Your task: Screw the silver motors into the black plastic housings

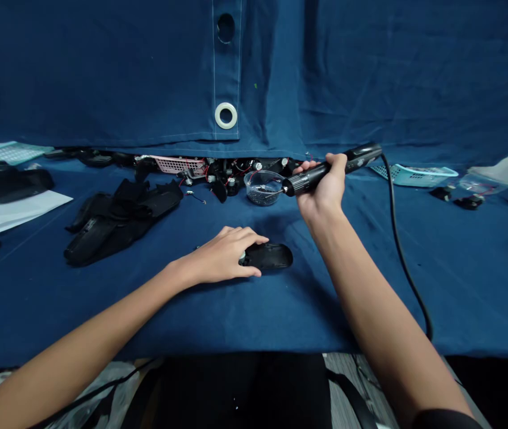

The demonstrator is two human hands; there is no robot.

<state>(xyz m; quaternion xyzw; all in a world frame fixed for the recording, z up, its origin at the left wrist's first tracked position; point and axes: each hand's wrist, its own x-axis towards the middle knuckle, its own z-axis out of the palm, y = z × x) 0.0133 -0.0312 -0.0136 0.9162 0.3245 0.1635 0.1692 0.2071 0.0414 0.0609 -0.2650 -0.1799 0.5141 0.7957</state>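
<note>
My right hand (pixel 325 187) is closed around a corded black electric screwdriver (pixel 361 156). Its metal bit reaches over a round clear plastic tub (pixel 260 199) holding small dark pieces, probably screws, too small to tell apart. Lower down, my left hand (pixel 227 253) grips an elongated black plastic housing (pixel 274 256) from above, thumb on the near side and fingers on the far side. The housing lies on the blue cloth, its rounded end sticking out to the right. My palm hides its left part, and a small pale spot shows beside the thumb.
Several black shells (pixel 124 217) are piled to the left, near white paper (pixel 21 211). Along the back are a pink basket (pixel 180 165), small wired parts (pixel 231 179) and a light-blue basket (pixel 421 176). The screwdriver's cable (pixel 399 238) hangs at the right; a blue curtain (pixel 124 71) rises behind.
</note>
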